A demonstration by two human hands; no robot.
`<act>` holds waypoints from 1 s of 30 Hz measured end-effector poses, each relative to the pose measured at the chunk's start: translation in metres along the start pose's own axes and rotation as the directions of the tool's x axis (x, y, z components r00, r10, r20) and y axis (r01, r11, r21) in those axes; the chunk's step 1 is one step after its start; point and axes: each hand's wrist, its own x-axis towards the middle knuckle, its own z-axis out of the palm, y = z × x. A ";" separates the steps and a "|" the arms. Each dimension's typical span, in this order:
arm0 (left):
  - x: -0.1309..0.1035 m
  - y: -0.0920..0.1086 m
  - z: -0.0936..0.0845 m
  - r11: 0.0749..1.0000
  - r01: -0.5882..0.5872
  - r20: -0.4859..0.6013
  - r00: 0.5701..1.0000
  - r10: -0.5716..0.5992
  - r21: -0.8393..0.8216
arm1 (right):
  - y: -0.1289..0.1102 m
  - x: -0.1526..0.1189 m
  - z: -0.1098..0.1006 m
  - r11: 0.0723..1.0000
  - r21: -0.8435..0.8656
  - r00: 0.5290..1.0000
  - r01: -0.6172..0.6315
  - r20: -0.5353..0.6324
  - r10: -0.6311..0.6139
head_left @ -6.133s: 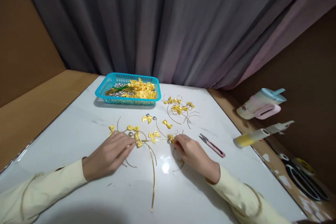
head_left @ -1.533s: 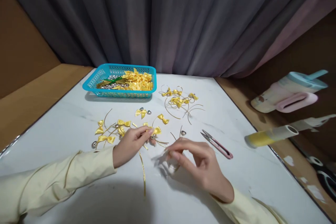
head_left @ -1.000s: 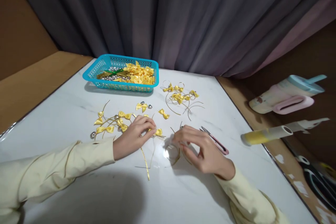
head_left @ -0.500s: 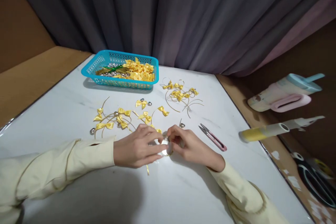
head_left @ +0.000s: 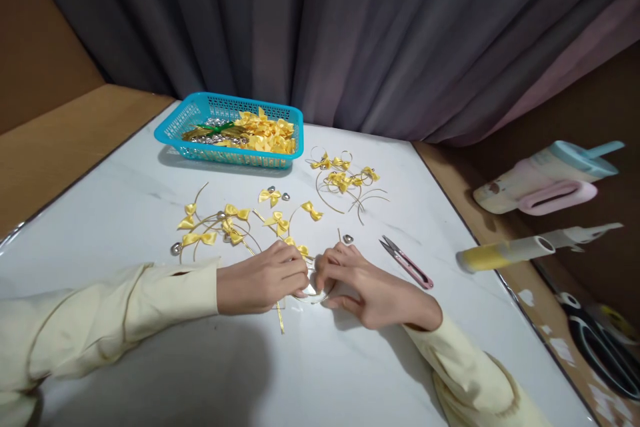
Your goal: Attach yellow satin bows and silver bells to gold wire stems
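Near the middle of the white table, my left hand (head_left: 273, 278) has its fingers pressed together at the left side of a small round clear piece (head_left: 311, 288) with a thin cord around it. My right hand (head_left: 363, 283) is bent over the right side of the same piece, fingers curled; what its fingertips pinch is hidden. Yellow bows (head_left: 199, 239) on gold cords lie just beyond my left hand. A silver bead (head_left: 348, 239) rests beyond my right hand, and pink-handled snips (head_left: 407, 263) lie to its right.
A blue basket (head_left: 227, 155) at the back holds yellow bows, silver beads and a tied gold bundle. More bows and cords (head_left: 341, 181) lie behind the hands. At the right are a tumbler (head_left: 520, 180), a tube with yellow contents (head_left: 500, 253) and black scissors (head_left: 600, 350).
My right hand has moved slightly right and toward me, its fingers now curled lower over the round piece. The fingers of my left hand have drawn in closer together.
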 end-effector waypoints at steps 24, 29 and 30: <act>0.012 0.014 -0.030 0.238 0.460 0.362 0.860 -0.359 -0.855 | -0.011 0.002 -0.006 0.817 0.550 0.982 0.175 -0.160 -0.103; 0.009 0.016 -0.031 0.139 0.492 0.402 0.819 -0.409 -0.860 | -0.009 0.001 -0.006 0.788 0.590 0.982 0.172 -0.165 -0.091; 0.009 0.015 -0.032 0.113 0.483 0.401 0.818 -0.413 -0.868 | -0.008 0.001 -0.006 0.777 0.604 0.982 0.177 -0.163 -0.097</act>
